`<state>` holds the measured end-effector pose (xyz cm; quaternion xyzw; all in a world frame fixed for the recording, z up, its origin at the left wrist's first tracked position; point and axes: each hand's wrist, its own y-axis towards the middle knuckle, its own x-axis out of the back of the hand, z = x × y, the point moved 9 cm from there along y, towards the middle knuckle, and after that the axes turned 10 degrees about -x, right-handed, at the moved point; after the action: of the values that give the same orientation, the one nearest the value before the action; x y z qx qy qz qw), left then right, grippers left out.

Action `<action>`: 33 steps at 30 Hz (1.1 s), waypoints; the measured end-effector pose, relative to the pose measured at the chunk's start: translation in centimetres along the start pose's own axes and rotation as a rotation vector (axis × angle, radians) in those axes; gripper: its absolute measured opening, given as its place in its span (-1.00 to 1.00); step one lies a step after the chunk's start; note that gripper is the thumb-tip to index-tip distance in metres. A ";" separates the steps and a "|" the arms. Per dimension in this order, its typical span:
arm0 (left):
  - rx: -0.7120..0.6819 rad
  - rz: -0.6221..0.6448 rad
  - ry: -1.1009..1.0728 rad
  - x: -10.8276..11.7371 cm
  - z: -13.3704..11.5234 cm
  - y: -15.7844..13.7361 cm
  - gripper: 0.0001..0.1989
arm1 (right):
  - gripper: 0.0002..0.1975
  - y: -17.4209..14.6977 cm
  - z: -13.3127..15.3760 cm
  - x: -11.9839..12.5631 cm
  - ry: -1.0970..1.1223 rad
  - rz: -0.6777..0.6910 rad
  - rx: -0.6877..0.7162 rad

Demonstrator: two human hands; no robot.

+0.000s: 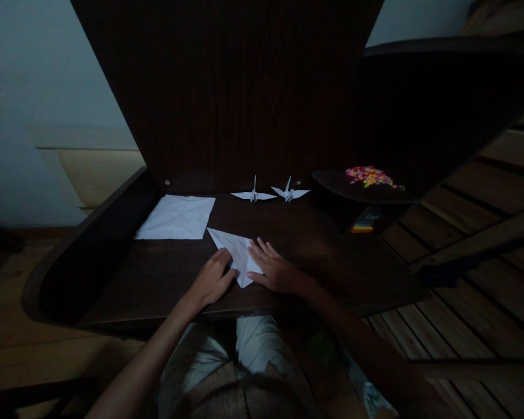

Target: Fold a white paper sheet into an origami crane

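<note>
A partly folded piece of white paper (240, 256) lies on the dark desk in front of me, one long point aimed to the upper left. My left hand (213, 278) has its fingers curled at the paper's left edge, gripping it there; the fingertips are partly hidden. Flat across the right side of the paper rests my right hand (273, 269), its fingers stretched out. Behind them stand two folded paper cranes, the left crane (254, 196) and the right crane (290, 193). To the upper left is a creased stack or sheet of white paper (177, 218).
The dark wooden desk (157, 279) has a raised side panel (91, 244) on its left and a tall back panel (236, 87). On a curved shelf (327, 179) at right sits a pile of small colourful pieces (369, 176). A slatted wooden surface (471, 297) lies farther right.
</note>
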<state>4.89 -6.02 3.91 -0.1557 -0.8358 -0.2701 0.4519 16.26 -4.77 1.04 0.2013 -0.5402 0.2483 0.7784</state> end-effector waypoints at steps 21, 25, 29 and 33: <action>-0.190 0.112 0.232 -1.6 -1.2 -0.6 -0.56 | -0.55 0.9 -3.3 1.9 0.164 0.036 -0.003; -0.183 0.128 0.240 -1.6 -1.2 -0.5 -0.53 | -0.57 1.3 -3.5 2.5 0.139 0.009 0.000; -0.187 0.119 0.202 -1.4 -1.4 -0.5 -0.55 | -0.64 1.6 -3.2 3.5 0.119 -0.043 0.051; -0.187 0.117 0.211 -1.3 -1.4 -0.5 -0.57 | -0.65 1.8 -2.7 4.2 0.057 -0.052 0.087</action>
<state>6.29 -7.30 3.33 -0.2165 -0.7442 -0.3350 0.5358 18.40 -1.05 4.17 0.2415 -0.5011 0.2570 0.7903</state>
